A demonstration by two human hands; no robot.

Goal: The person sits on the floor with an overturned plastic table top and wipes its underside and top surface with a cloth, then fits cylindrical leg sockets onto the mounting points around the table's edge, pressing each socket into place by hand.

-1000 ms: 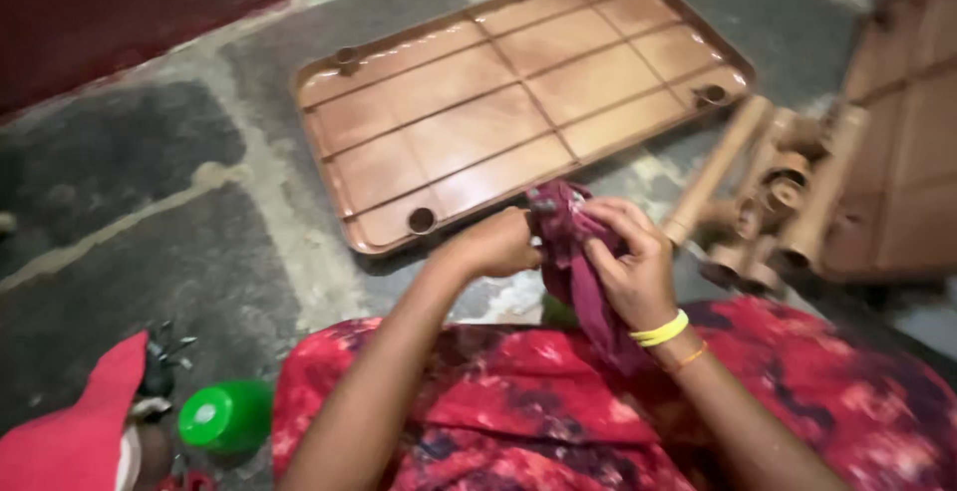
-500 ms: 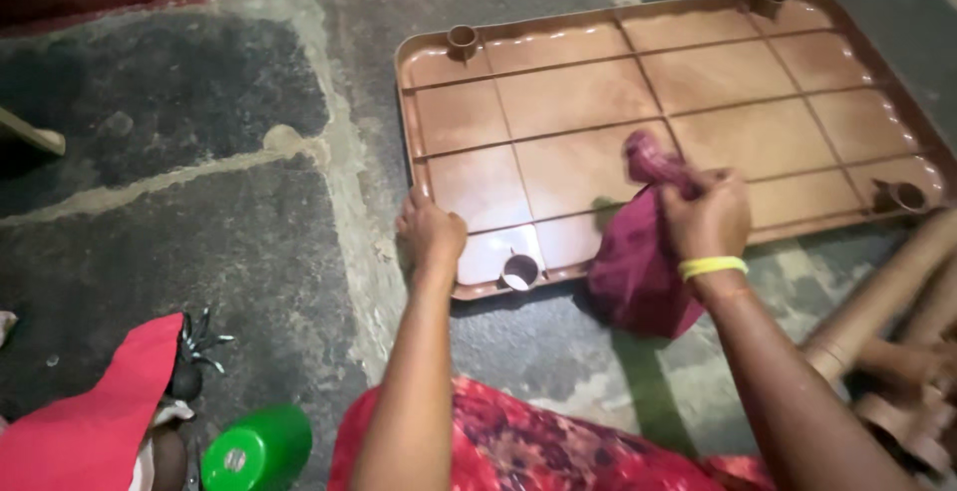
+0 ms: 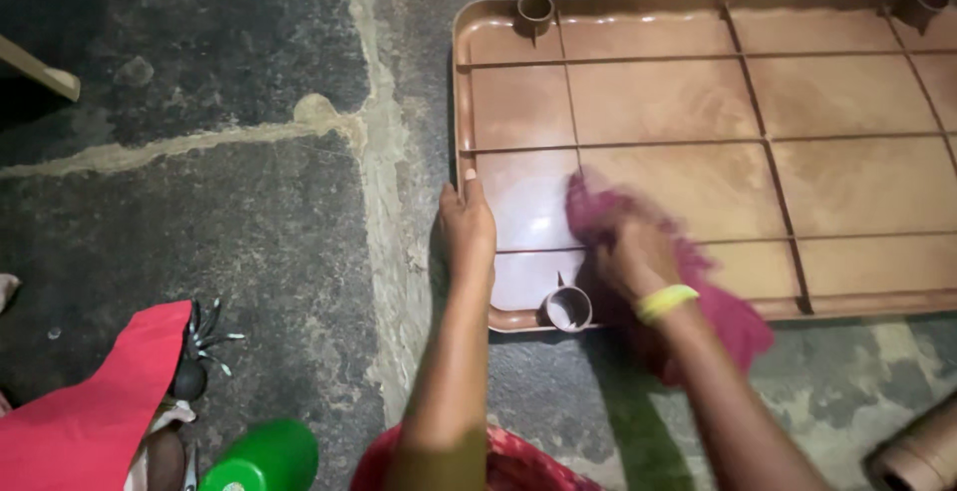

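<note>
Left hand (image 3: 467,224) rests flat, fingers together, on the brown tray's (image 3: 698,102) left edge; right hand (image 3: 638,257) fingers clamp a magenta cloth (image 3: 718,302) mid-frame.

The scene was dim and lit unevenly, with soft light that fell mostly on the brown plastic tray (image 3: 698,102), whose smooth panels gave back a pale, hazy sheen. The dark stone floor (image 3: 199,202) took little light and lost detail toward the upper left corner. A soft shadow lay on the floor below the tray's near edge. The right hand (image 3: 638,257) and the pink cloth (image 3: 698,282) were smeared by motion blur, their outlines unclear. The left hand (image 3: 467,222) was sharper. The whole picture looked grainy and slightly soft.
</note>
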